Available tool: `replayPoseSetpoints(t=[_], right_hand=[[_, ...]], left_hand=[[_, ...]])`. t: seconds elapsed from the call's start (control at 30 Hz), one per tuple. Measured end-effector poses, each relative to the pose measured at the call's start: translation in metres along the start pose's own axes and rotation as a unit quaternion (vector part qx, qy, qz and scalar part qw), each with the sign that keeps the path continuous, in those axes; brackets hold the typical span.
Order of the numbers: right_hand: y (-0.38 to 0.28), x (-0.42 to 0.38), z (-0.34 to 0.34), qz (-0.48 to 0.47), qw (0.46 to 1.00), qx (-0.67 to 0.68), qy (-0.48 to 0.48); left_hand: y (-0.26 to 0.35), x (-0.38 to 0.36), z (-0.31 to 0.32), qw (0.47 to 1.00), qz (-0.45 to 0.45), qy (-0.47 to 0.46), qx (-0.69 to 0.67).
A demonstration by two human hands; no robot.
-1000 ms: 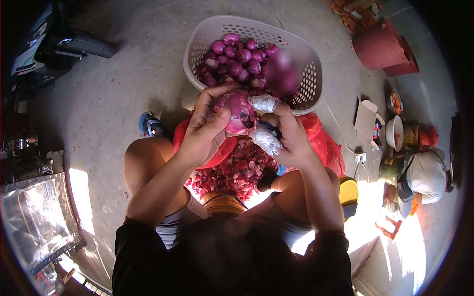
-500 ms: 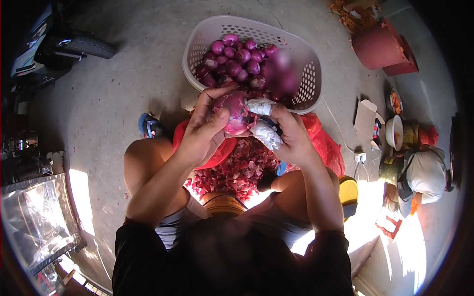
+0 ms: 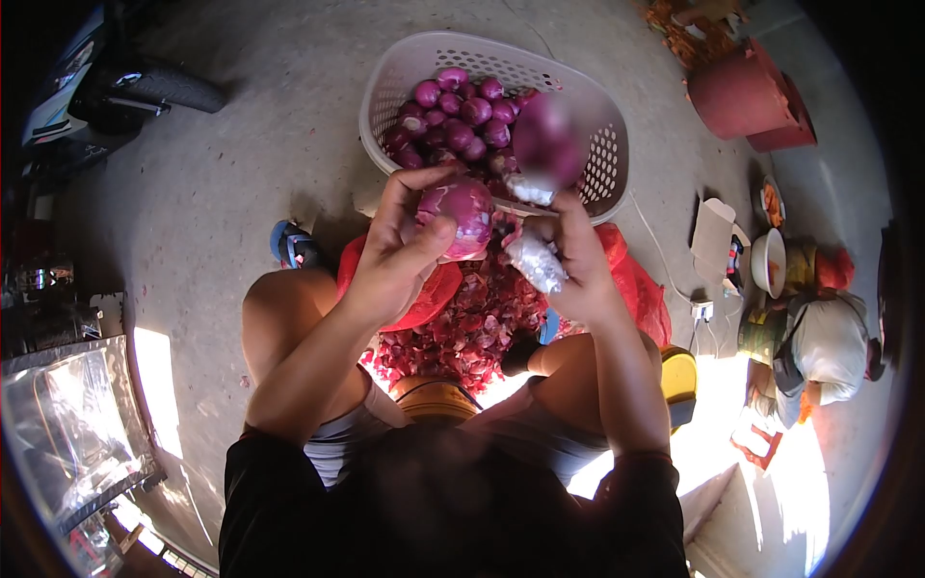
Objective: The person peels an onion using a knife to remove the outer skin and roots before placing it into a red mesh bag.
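Note:
My left hand (image 3: 400,246) grips a red onion (image 3: 461,217) with some loose skin on it, its fingers wrapped round the left side. Just right of the onion is my right hand (image 3: 575,255), with thumb and a finger wrapped in silvery-white covering and spread apart. A piece of dark red skin hangs near those fingertips. Beyond both hands, a pale perforated basket (image 3: 381,106) holds several shiny purple onions (image 3: 474,111); a blurred patch hides part of its right side. Below the hands lies a heap of red onion skins (image 3: 462,332).
Red mesh material (image 3: 636,289) lies around the skins. A yellow stool (image 3: 679,380) stands by my right leg. Red tubs (image 3: 737,91), a white bowl (image 3: 768,262), an open box (image 3: 713,229) and a cable are at right; a motorcycle wheel (image 3: 173,87) is upper left.
My right hand has moved off the onion to the right, and its wrapped fingers have spread. The onion stays in my left hand, with less loose skin on its right side.

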State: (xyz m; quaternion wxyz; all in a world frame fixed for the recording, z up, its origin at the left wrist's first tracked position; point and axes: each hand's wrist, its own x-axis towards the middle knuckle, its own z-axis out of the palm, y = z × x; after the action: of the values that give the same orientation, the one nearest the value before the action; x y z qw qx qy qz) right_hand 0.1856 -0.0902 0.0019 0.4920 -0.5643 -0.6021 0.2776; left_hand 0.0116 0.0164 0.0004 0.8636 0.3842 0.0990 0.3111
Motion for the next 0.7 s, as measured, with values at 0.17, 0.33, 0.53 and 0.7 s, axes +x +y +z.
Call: replayPoseSetpoints(t=[0.17, 0.33, 0.53, 0.7], right_hand=[[-0.005, 0.001, 0.008, -0.003, 0.999, -0.027, -0.027], [-0.006, 0.004, 0.01, -0.017, 0.999, -0.027, 0.006], [0.0, 0.006, 0.005, -0.056, 0.993, -0.105, 0.015], [0.0, 0.008, 0.004, -0.009, 0.998, -0.013, 0.058]], left_hand=[[-0.007, 0.001, -0.005, 0.996, 0.057, 0.008, 0.068], [-0.008, 0.002, -0.007, 0.995, 0.055, 0.001, 0.078], [-0.007, 0.0, -0.001, 0.997, 0.04, 0.017, 0.058], [-0.007, 0.001, -0.006, 0.997, 0.051, -0.005, 0.06]])
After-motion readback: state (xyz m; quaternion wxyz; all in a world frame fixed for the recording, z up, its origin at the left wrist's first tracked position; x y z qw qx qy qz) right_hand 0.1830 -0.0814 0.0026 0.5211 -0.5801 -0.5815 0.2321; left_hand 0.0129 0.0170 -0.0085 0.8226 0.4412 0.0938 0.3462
